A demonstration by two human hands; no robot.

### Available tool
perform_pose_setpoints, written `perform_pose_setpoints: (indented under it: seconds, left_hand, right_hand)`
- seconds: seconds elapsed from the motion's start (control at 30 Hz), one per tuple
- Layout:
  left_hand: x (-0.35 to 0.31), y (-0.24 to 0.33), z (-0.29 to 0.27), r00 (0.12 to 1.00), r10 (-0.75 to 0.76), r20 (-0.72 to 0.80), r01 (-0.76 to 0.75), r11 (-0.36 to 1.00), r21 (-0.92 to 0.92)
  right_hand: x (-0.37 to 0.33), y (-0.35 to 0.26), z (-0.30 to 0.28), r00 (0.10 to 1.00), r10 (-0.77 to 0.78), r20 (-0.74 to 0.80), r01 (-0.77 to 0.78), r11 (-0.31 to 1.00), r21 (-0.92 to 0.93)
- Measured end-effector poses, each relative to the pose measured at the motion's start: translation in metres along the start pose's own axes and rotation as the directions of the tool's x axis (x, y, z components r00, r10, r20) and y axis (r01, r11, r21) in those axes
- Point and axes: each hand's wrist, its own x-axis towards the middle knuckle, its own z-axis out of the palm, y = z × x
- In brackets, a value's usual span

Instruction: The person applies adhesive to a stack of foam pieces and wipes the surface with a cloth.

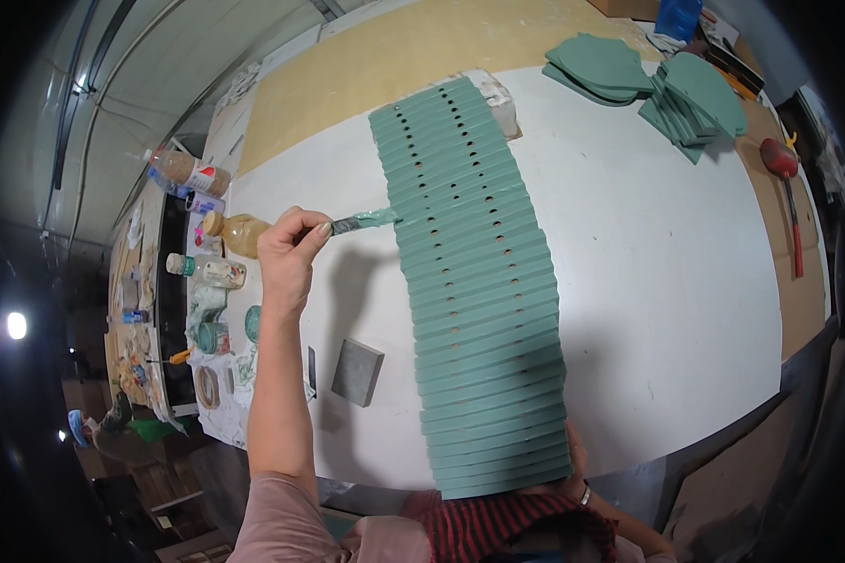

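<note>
My left hand [289, 249] pinches a paintbrush [349, 225] whose bristles are coated in green paint. Its tip touches the left edge of a long row of overlapping green boards [479, 305], which have wavy side edges and two lines of dark holes. Wet-looking paint glistens along that edge near the brush. At the near right end of the row, my right hand [576, 453] holds the side of the boards, its fingers mostly hidden behind them. A white block [500, 103] stands by the row's far end. A grey rectangular block [357, 372] lies left of the row.
More green shaped boards [596, 66] lie in piles at the far right of the white table [667, 281]. A red-handled tool [791, 188] rests on brown cardboard [770, 225]. Along the left edge stand bottles [221, 272], a paint-smeared jar [214, 338] and a tape roll [207, 387].
</note>
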Motion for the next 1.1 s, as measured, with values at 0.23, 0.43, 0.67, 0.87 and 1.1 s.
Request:
perform_pose_setpoints:
  seconds: [0.23,0.43,0.67,0.87,1.1]
  left_hand:
    - [0.012,0.000,0.010,0.996,-0.038,-0.075,0.034,0.998,-0.045]
    - [0.026,-0.017,0.013,0.996,0.065,-0.059,-0.063,0.997,0.048]
    - [0.029,-0.014,0.020,0.998,0.027,-0.054,-0.029,0.999,-0.040]
    - [0.031,-0.012,0.023,0.999,0.007,-0.052,-0.010,0.998,-0.060]
    - [0.029,-0.011,0.027,0.998,-0.009,-0.064,0.007,0.999,-0.036]
  right_hand:
    - [0.003,0.001,-0.001,1.000,0.012,0.014,-0.012,1.000,0.021]
    - [0.000,0.000,-0.001,1.000,0.003,0.004,-0.003,1.000,-0.027]
    - [-0.006,0.007,0.001,1.000,0.020,0.000,-0.020,1.000,0.018]
    - [-0.008,0.009,0.002,1.000,0.017,-0.018,-0.017,1.000,0.018]
    - [-0.006,0.005,0.003,0.999,0.049,-0.017,-0.048,0.997,0.057]
